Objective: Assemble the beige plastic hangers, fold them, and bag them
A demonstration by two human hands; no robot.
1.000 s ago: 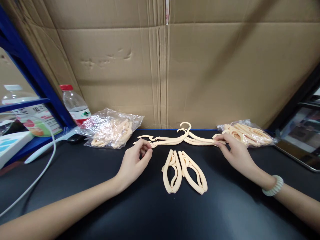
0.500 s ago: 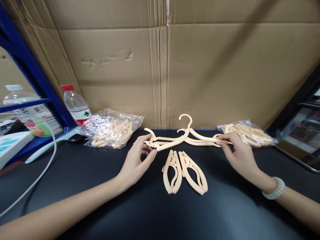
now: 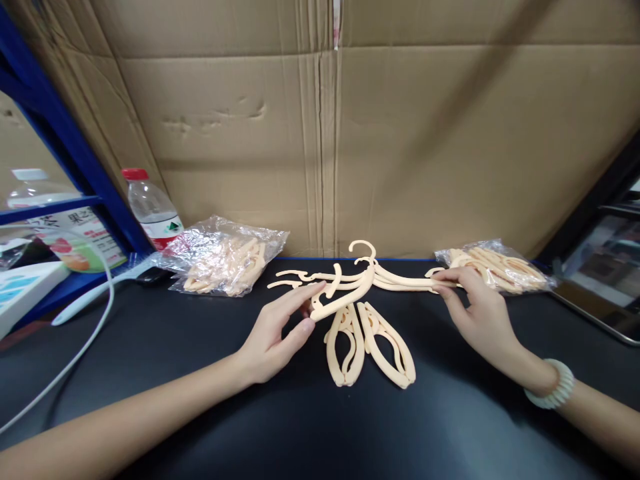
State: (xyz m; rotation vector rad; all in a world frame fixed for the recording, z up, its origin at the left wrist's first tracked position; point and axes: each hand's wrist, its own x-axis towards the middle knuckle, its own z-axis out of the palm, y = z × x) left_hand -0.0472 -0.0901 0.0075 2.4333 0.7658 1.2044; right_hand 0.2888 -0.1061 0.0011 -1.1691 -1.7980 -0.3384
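Observation:
A cream plastic folding hanger [image 3: 373, 275] lies spread at the back of the black table [image 3: 200, 373], on top of other open hangers. My left hand [image 3: 280, 330] pinches its left arm, which is bent inward toward the middle. My right hand [image 3: 473, 303] pinches the tip of its right arm against the table. Two folded hangers [image 3: 367, 343] lie side by side just in front, between my hands.
A clear bag of hangers [image 3: 225, 257] lies at the back left and another bag [image 3: 495, 267] at the back right. A water bottle [image 3: 150, 210], a white cable [image 3: 95, 317] and blue shelving [image 3: 55, 133] stand left. Cardboard [image 3: 400, 133] walls the back. A metal tray [image 3: 595, 287] sits right.
My left hand has swung the hanger's left arm inward and toward me, folding it. The hanger's hook rose and then dropped back. My right hand has stayed on the right tip.

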